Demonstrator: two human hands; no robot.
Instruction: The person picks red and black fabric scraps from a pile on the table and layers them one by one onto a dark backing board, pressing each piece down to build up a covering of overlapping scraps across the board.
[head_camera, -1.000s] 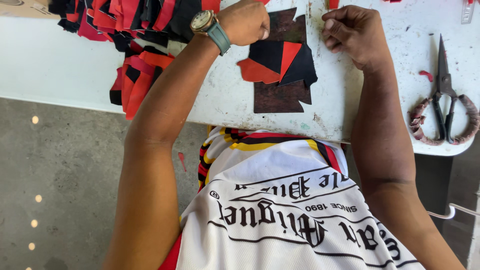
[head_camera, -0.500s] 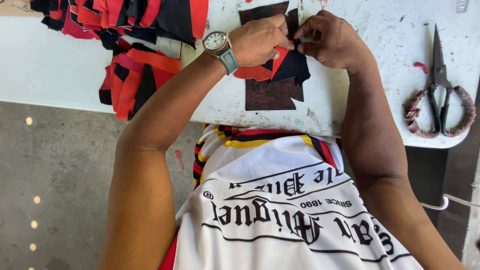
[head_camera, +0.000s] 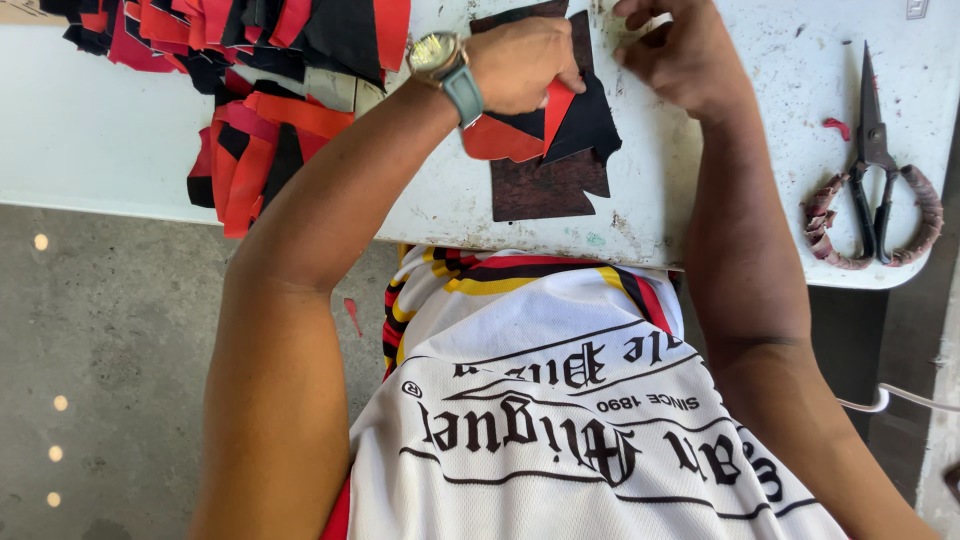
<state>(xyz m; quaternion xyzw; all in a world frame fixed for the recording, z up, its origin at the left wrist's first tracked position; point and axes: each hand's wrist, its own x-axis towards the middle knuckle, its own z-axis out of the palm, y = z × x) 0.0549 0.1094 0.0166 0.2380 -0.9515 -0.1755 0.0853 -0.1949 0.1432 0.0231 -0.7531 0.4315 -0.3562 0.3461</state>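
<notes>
While a heap of red and black fabric pieces (head_camera: 250, 90) spreads over the far left of the white worktop (head_camera: 90, 130), the left hand (head_camera: 525, 62), with a wristwatch (head_camera: 440, 60) on its wrist, is curled into a fist clamped on a red fabric piece (head_camera: 505, 135) that hangs just under its knuckles. That red piece overlaps a black fabric piece (head_camera: 590, 125), and both lie on top of a dark brown cut sheet (head_camera: 545, 185) resting flat near the worktop's front edge. Just right of the left hand, with a small gap between them, the right hand (head_camera: 680, 50) has its fingers bent together above the black piece's upper edge; whether it pinches anything cannot be told. Well apart, at the far right of the worktop, a pair of scissors (head_camera: 872, 170) with wrapped handles lies flat, blades pointing away from the person.
</notes>
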